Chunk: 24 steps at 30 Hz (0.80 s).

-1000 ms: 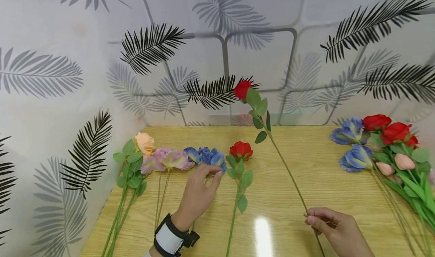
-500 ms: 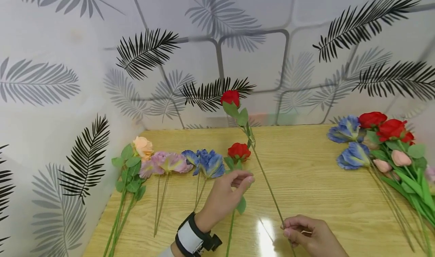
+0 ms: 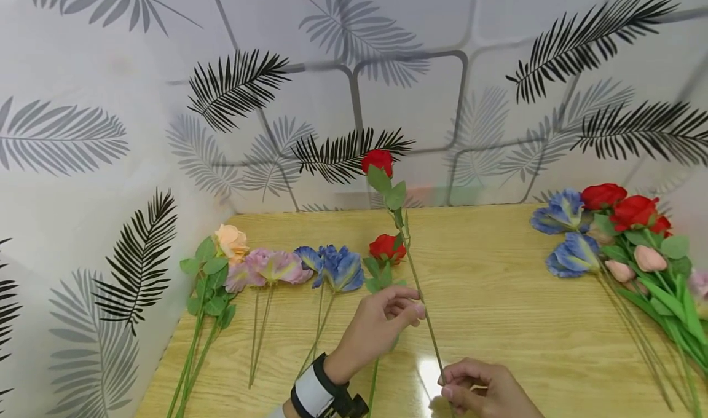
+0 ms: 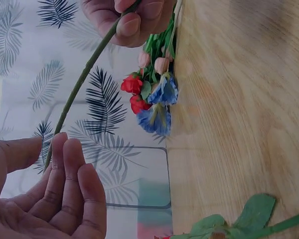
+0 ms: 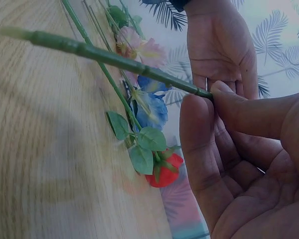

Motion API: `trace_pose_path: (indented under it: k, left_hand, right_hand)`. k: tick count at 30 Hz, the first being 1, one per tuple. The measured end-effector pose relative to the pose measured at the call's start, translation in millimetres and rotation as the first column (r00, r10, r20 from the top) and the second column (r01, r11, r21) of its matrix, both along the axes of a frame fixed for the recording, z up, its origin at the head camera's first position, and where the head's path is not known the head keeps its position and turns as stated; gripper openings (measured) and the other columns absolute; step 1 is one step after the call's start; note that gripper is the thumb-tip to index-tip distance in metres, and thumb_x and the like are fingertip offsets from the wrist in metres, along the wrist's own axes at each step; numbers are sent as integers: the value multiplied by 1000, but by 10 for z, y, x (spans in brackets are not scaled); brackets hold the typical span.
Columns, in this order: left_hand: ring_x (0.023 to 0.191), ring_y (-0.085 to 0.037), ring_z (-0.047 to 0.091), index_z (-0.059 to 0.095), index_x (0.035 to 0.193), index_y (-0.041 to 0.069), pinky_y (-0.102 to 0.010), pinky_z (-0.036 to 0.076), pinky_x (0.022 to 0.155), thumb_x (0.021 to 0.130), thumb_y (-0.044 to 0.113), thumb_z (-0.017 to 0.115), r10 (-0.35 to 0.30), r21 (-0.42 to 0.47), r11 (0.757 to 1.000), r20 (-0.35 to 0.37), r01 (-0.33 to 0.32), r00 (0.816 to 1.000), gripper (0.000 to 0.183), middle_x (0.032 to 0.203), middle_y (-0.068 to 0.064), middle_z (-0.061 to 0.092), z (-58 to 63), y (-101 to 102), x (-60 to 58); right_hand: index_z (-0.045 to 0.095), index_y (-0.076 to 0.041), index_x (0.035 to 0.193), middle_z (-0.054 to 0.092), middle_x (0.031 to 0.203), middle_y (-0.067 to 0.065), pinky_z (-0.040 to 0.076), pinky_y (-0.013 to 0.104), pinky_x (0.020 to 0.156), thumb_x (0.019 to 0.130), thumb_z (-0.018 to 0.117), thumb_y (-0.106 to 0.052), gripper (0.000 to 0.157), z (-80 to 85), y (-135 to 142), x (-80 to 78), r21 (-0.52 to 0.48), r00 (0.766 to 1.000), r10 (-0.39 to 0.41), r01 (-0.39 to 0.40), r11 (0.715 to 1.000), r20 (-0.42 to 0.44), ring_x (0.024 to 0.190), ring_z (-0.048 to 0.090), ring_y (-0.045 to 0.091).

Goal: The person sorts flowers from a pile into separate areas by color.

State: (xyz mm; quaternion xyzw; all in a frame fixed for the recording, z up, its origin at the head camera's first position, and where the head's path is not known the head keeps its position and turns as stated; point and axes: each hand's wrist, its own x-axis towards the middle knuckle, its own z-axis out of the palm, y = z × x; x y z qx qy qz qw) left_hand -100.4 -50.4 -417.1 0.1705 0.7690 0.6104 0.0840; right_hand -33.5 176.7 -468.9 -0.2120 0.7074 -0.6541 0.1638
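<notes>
A long-stemmed red rose [image 3: 378, 163] leans up and to the left over the table. My right hand [image 3: 487, 390] pinches its lower stem between thumb and fingertips. In the right wrist view the cut end of the green stem [image 5: 114, 60] sticks out past the pinch. My left hand [image 3: 381, 326] is at the middle of the stem, fingers loosely bent. The left wrist view shows a gap between that thumb and the fingers [image 4: 72, 174], with the stem passing behind the fingertips. Below it on the table lies another red rose [image 3: 387, 248], its stem partly covered by my left hand.
On the wooden table [image 3: 470, 270], left of the lying rose, are blue flowers [image 3: 334, 267], pink-purple flowers [image 3: 273, 266] and peach roses [image 3: 231, 241]. A mixed pile with red roses [image 3: 635, 212], blue flowers and pink tulips [image 3: 649, 258] lies at the right. A leaf-patterned curtain [image 3: 409, 104] stands behind.
My right hand has carried the red rose leftward. My left hand has moved right, from the blue flowers to beside the held stem.
</notes>
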Motion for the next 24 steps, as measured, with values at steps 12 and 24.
trace_pose_path:
  k: [12,24]
  left_hand:
    - [77,-14,68,67,107,10,-28,56,70,98,20,61,-38,0,999,43,38,998,14,87,3,69,-78,2,38]
    - [71,-26,68,69,109,12,-25,52,54,98,21,61,43,-140,990,77,-32,996,17,85,2,65,-174,-199,-31]
  right_hand:
    - [67,2,105,70,94,0,56,28,67,95,65,-17,21,34,25,-19,185,1000,10,-11,983,3,82,66,7]
    - [58,7,125,68,108,18,54,40,71,96,56,-52,65,161,1262,-290,725,911,-411,295,623,-18,94,66,31]
